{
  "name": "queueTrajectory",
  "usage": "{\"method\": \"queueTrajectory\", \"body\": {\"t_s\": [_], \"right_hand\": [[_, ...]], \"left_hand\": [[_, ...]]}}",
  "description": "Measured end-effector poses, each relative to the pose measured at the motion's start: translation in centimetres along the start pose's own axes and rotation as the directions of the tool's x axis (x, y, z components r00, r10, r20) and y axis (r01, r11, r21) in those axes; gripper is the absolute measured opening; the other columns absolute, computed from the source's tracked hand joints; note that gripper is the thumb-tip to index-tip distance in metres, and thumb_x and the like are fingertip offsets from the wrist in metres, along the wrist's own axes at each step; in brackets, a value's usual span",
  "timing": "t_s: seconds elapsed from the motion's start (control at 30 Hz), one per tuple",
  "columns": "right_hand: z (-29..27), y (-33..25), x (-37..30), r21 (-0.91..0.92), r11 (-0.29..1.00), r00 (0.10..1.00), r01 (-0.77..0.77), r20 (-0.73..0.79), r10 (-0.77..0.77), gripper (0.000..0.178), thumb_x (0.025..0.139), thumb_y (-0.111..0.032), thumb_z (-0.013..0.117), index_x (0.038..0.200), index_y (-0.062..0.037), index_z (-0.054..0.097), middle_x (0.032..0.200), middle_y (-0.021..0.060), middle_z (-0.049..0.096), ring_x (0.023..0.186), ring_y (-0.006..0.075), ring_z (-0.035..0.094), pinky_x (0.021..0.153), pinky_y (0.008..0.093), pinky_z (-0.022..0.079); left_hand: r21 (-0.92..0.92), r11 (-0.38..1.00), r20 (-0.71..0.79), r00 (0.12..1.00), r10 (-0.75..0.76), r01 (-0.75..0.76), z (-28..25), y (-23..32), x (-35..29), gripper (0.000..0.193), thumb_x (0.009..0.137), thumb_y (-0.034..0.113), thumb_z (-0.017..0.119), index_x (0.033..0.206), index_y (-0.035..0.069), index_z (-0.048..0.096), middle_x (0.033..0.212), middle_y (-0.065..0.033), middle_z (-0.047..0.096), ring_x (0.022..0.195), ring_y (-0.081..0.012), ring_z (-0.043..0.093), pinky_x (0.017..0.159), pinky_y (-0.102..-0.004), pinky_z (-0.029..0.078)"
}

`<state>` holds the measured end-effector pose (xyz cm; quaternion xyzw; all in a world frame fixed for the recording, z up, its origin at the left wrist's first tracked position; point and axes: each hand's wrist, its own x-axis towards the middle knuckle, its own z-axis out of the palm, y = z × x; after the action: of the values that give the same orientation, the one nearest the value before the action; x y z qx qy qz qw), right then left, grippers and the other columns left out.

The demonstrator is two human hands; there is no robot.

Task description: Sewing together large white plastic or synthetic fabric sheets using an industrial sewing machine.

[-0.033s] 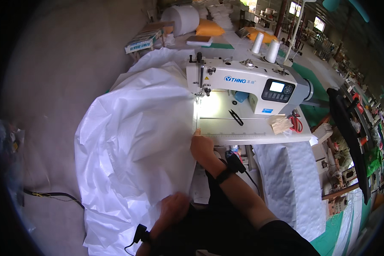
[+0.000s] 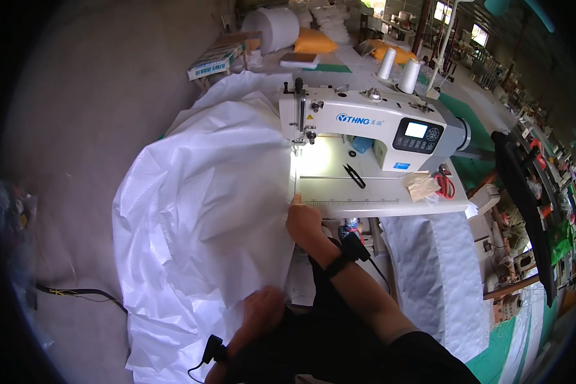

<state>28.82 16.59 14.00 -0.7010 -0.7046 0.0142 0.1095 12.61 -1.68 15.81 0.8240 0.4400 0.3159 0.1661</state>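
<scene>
A large, wrinkled white sheet of woven plastic fabric (image 2: pixel 192 211) spreads from the left up to the sewing machine (image 2: pixel 365 121). Its right edge runs along the lit needle area. At the front edge of the machine bed, my right hand (image 2: pixel 304 221) is closed on that edge, index finger pointing toward the needle. Lower down, close to my body, my left hand (image 2: pixel 262 313) grips the sheet with bent fingers, partly hidden. Black thread snips (image 2: pixel 354 176) lie on the bed, with a small black bobbin-like disc (image 2: pixel 352 153) behind them.
Red-handled scissors (image 2: pixel 445 186) and a tan scrap (image 2: pixel 421 185) lie at the bed's right. Two white thread cones (image 2: pixel 408 77) stand behind the machine. Another white sheet (image 2: pixel 432 275) hangs below the table. A black cable (image 2: pixel 77 291) crosses the floor at left.
</scene>
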Motion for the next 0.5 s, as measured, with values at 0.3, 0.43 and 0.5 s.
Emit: {"method": "queueTrajectory", "body": {"t_s": [0.3, 0.43, 0.5], "right_hand": [[-0.4, 0.5, 0.5, 0.186, 0.982, 0.998, -0.041, 0.051, 0.032, 0.062, 0.08, -0.007, 0.048, 0.136, 0.0125, 0.032, 0.078, 0.019, 0.068, 0.069, 0.0302, 0.068, 0.064, 0.0411, 0.053], [-1.0, 0.7, 0.4, 0.279, 0.957, 0.991, -0.085, 0.123, 0.052, 0.064, 0.081, -0.008, 0.047, 0.139, 0.0117, 0.028, 0.079, 0.0196, 0.067, 0.07, 0.0323, 0.068, 0.066, 0.0409, 0.053], [-0.8, 1.0, 0.3, 0.302, 0.949, 0.99, -0.091, 0.129, 0.054, 0.065, 0.081, -0.008, 0.047, 0.139, 0.0115, 0.027, 0.079, 0.0198, 0.067, 0.071, 0.0329, 0.067, 0.066, 0.041, 0.053]], "left_hand": [[0.154, 0.982, -0.138, 0.987, -0.085, 0.106, 3.0, -0.3, 4.7, 0.01, 0.083, 0.011, 0.06, 0.083, 0.004, 0.053, 0.079, -0.0143, 0.055, 0.076, -0.0372, 0.057, 0.066, -0.0474, 0.045], [0.124, 0.972, -0.069, 0.979, -0.192, 0.199, 4.2, -0.9, 6.7, 0.012, 0.085, 0.013, 0.06, 0.086, 0.003, 0.053, 0.08, -0.0157, 0.057, 0.072, -0.038, 0.058, 0.062, -0.048, 0.046], [0.115, 0.977, -0.076, 0.982, -0.174, 0.182, 4.8, -1.4, 7.6, 0.012, 0.085, 0.013, 0.059, 0.087, 0.004, 0.054, 0.08, -0.016, 0.057, 0.071, -0.0379, 0.058, 0.061, -0.0482, 0.046]]}}
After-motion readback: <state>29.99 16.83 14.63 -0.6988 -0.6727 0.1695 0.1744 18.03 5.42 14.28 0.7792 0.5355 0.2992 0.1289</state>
